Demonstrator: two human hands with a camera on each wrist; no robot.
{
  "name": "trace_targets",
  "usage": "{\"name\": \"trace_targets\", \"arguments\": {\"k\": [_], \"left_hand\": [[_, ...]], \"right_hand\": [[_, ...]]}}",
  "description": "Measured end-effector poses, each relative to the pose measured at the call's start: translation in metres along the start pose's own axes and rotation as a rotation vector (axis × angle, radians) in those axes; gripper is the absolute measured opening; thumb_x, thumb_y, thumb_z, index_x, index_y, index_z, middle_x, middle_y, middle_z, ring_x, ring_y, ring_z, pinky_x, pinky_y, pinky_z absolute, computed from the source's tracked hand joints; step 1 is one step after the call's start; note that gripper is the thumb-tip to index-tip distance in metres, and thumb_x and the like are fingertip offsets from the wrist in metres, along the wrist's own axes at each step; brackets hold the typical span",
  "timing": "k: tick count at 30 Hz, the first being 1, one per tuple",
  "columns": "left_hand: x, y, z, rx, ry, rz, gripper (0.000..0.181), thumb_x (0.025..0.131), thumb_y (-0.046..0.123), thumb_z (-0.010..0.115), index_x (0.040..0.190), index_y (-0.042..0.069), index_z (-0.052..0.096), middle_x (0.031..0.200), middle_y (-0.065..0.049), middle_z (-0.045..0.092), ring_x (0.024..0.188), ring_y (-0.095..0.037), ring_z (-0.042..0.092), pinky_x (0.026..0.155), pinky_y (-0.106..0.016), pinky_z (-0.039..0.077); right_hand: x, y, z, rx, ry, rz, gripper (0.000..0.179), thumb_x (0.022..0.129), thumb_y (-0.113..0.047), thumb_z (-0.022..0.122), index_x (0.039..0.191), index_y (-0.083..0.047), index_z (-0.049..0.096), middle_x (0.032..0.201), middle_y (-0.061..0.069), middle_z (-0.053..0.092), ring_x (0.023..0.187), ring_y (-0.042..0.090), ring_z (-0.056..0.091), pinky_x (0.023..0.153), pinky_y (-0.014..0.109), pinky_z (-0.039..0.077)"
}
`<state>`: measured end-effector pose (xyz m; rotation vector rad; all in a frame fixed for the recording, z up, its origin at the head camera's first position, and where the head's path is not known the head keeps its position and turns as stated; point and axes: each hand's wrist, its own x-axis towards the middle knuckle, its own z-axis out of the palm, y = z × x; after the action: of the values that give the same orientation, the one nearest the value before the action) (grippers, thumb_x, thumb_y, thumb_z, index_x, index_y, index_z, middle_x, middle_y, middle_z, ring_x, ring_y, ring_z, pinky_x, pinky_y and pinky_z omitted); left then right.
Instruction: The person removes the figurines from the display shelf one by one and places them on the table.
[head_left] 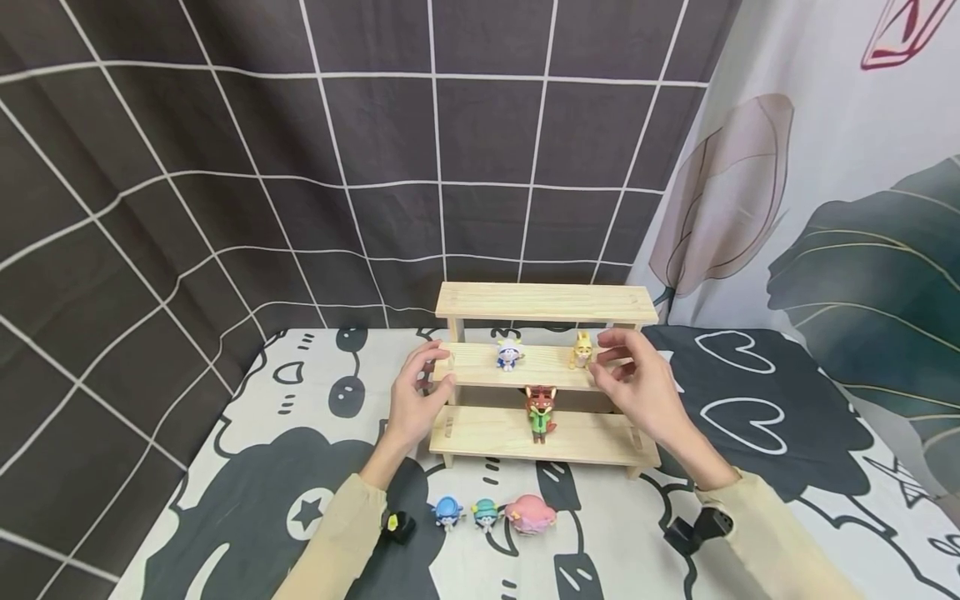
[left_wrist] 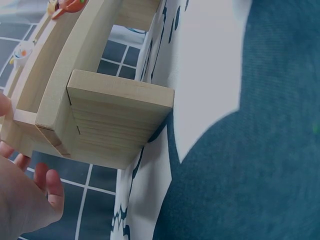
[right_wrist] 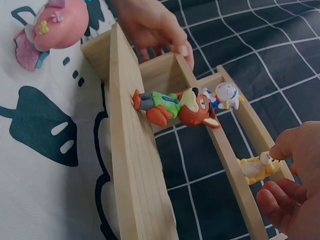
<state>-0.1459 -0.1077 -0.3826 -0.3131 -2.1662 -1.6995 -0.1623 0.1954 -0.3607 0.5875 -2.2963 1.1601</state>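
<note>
A stepped wooden shelf [head_left: 525,437] has three tiers. My left hand [head_left: 415,398] is at the left end of its middle tier, thumb at the front and fingers behind, holding that end. On this tier stand a small white and blue figurine [head_left: 509,355] and a yellow rabbit-like figurine [head_left: 581,351]. My right hand [head_left: 636,379] is just right of the yellow one, thumb and fingers parted and loosely bent, fingertips close to it. A red fox figurine [head_left: 540,413] in a green shirt stands on the lowest tier. The right wrist view shows the thumb near the yellow figurine's head.
In front of the shelf, a blue-capped figurine [head_left: 447,512], a teal-capped figurine [head_left: 486,514] and a pink figurine [head_left: 531,514] are on the patterned cloth [head_left: 480,575]. A dark grid curtain [head_left: 375,125] hangs behind, with a leaf-print curtain [head_left: 750,183] at the right.
</note>
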Motion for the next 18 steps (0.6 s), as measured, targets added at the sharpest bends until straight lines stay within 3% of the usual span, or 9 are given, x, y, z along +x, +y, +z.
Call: {"name": "trace_targets", "arguments": {"k": [18], "left_hand": [[-0.0001,-0.0015,0.0003,0.010,0.001,0.010,0.033,0.085,-0.011,0.064,0.117,-0.011,0.061,0.141,-0.027,0.050,0.103,-0.040,0.050,0.081,-0.044,0.044]], "right_hand": [[0.0079,0.0077,0.0047,-0.014,-0.036,0.002,0.039,0.078,0.012,0.076,0.114,0.006,0.060,0.108,0.019,0.065,0.088,0.032,0.068,0.064,0.025,0.052]]}}
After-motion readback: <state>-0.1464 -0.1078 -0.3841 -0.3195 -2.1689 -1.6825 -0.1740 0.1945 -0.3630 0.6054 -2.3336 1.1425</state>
